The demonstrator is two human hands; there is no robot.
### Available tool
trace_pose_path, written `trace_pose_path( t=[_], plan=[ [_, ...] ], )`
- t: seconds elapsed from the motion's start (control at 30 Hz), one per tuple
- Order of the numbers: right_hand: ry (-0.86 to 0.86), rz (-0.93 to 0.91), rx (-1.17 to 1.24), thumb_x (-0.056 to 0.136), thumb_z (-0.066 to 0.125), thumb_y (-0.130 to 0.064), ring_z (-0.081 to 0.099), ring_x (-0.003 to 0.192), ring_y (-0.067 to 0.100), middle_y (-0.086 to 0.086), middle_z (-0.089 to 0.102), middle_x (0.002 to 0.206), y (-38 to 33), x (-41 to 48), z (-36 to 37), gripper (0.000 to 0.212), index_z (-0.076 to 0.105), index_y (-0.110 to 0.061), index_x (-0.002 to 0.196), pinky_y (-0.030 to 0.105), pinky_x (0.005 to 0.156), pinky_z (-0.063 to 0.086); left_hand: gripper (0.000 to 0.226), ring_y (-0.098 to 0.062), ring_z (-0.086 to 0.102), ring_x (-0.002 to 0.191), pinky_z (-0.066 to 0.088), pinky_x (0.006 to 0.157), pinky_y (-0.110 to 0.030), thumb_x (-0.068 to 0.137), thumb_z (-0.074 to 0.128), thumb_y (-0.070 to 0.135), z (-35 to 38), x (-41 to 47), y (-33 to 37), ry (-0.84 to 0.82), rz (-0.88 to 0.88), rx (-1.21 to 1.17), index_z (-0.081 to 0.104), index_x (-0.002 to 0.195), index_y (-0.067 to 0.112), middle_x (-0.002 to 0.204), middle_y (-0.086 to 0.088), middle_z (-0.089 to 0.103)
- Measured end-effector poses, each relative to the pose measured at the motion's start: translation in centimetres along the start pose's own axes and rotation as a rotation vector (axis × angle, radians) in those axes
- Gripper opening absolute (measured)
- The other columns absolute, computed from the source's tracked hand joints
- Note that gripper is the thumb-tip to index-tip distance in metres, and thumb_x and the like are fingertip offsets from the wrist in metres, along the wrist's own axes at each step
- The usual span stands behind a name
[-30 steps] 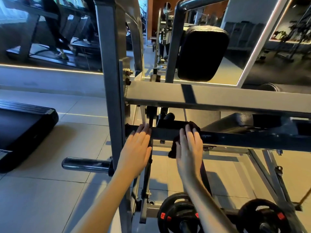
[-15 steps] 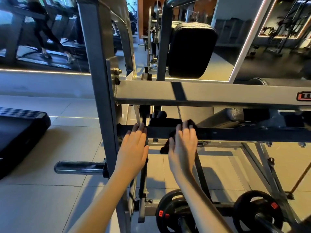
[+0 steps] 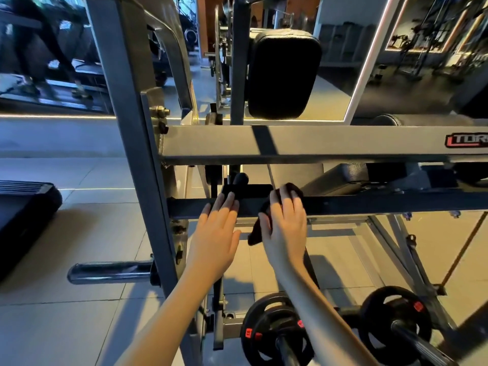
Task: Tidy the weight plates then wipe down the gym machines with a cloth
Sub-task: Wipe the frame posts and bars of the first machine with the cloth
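Far left of the dark crossbar point(image 3: 369, 204), a treadmill point(image 3: 23, 215) is cut off by the frame edge, with only its black end showing. Below the crossbar's left end, a chrome peg point(image 3: 111, 272) juts from the grey upright point(image 3: 132, 128), which hides its root. The left hand point(image 3: 215, 239) lies flat and holds nothing, its straight fingertips touching the crossbar. Just to its right, the right hand point(image 3: 286, 228) curls over a dark cloth point(image 3: 260, 228) and presses it onto the crossbar. The palm hides most of the cloth, and one end hangs below the bar. Beneath the crossbar, the right forearm covers part of the left weight plate point(image 3: 266, 328). The right weight plate point(image 3: 396, 320) sits on a bar that runs out of view. Above the crossbar, a grey beam point(image 3: 317, 143) carries a logo clipped at the right edge.
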State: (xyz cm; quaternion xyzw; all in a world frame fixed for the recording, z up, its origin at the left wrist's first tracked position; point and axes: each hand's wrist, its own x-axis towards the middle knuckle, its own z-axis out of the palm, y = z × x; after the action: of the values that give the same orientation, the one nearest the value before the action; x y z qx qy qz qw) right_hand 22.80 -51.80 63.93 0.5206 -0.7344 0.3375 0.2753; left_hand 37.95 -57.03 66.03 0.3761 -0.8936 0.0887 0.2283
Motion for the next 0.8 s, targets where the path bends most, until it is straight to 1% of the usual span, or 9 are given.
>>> trace_pose_path(
  t=[0.1,0.23,0.3,0.4,0.47,0.53,0.63,0.7,0.8],
  plan=[
    [0.000,-0.055,-0.024,0.100,0.044,-0.030,0.044,0.129,0.031,0.013,0.057,0.135,4.0,0.9,-0.8,0.040,0.061,-0.007,0.127,0.041,0.104,0.036,0.056,-0.027,0.036,0.140,0.032,0.111,-0.046,0.089,0.058,0.030,0.0,0.1,0.0,-0.012,-0.013,0.000,0.046,0.140,0.008,0.147,-0.010,0.044],
    [0.132,0.356,-0.034,0.099,0.043,-0.024,0.040,0.133,0.035,0.016,0.055,0.136,5.6,1.5,-1.2,0.039,0.063,-0.002,0.123,0.049,0.111,0.034,0.055,-0.028,0.035,0.140,0.032,0.111,-0.046,0.090,0.059,0.029,0.1,0.0,0.0,-0.016,-0.012,0.006,0.047,0.139,0.008,0.147,-0.010,0.044],
    [0.132,0.433,-0.003,0.098,0.042,-0.025,0.037,0.135,0.034,0.016,0.055,0.136,3.0,1.6,-0.7,0.039,0.064,-0.002,0.121,0.049,0.112,0.031,0.055,-0.028,0.035,0.140,0.030,0.111,-0.046,0.089,0.059,0.029,0.1,0.1,0.2,-0.022,-0.022,0.015,0.047,0.139,0.008,0.147,-0.010,0.044],
    [0.009,0.144,0.060,0.098,0.041,-0.029,0.038,0.134,0.031,0.012,0.056,0.135,1.6,0.7,-1.2,0.041,0.063,-0.007,0.123,0.046,0.109,0.035,0.053,-0.028,0.036,0.139,0.030,0.112,-0.047,0.090,0.057,0.029,0.2,0.2,0.8,-0.028,-0.040,0.022,0.049,0.138,0.008,0.147,-0.010,0.045],
    [-0.064,-0.052,0.050,0.098,0.041,-0.033,0.041,0.133,0.029,0.008,0.055,0.138,4.3,1.0,-2.0,0.043,0.062,-0.010,0.128,0.040,0.107,0.036,0.052,-0.028,0.038,0.138,0.031,0.111,-0.047,0.089,0.058,0.028,0.2,0.4,1.3,-0.013,-0.020,0.021,0.051,0.136,0.008,0.145,-0.010,0.047],
    [-0.058,-0.014,0.010,0.098,0.042,-0.033,0.046,0.129,0.031,0.010,0.057,0.136,7.9,1.4,-2.7,0.042,0.063,-0.009,0.125,0.042,0.106,0.037,0.053,-0.028,0.039,0.138,0.031,0.110,-0.047,0.086,0.061,0.027,0.2,0.7,2.0,0.013,0.028,0.013,0.052,0.135,0.008,0.145,-0.010,0.047],
    [0.083,0.331,0.007,0.097,0.044,-0.027,0.044,0.128,0.037,0.016,0.059,0.131,9.7,1.9,-2.9,0.039,0.068,-0.002,0.113,0.049,0.106,0.038,0.059,-0.029,0.040,0.136,0.031,0.109,-0.046,0.084,0.060,0.029,0.4,1.5,3.8,0.049,0.121,-0.002,0.049,0.137,0.007,0.147,-0.011,0.044],
    [0.113,0.457,0.034,0.095,0.048,-0.022,0.039,0.132,0.037,0.016,0.059,0.130,7.2,1.9,-2.2,0.032,0.068,-0.001,0.109,0.052,0.105,0.039,0.055,-0.031,0.040,0.136,0.034,0.107,-0.048,0.089,0.049,0.033,1.0,1.9,5.0,0.053,0.173,-0.029,0.046,0.138,0.007,0.148,-0.013,0.042],
    [0.009,0.153,0.033,0.097,0.043,-0.026,0.038,0.133,0.032,0.012,0.057,0.134,5.5,1.0,-2.0,0.038,0.065,-0.007,0.121,0.046,0.107,0.037,0.053,-0.033,0.036,0.138,0.036,0.107,-0.050,0.091,0.034,0.035,2.0,2.1,5.8,0.041,0.180,-0.084,0.039,0.138,0.010,0.149,-0.013,0.041]
  ],
)
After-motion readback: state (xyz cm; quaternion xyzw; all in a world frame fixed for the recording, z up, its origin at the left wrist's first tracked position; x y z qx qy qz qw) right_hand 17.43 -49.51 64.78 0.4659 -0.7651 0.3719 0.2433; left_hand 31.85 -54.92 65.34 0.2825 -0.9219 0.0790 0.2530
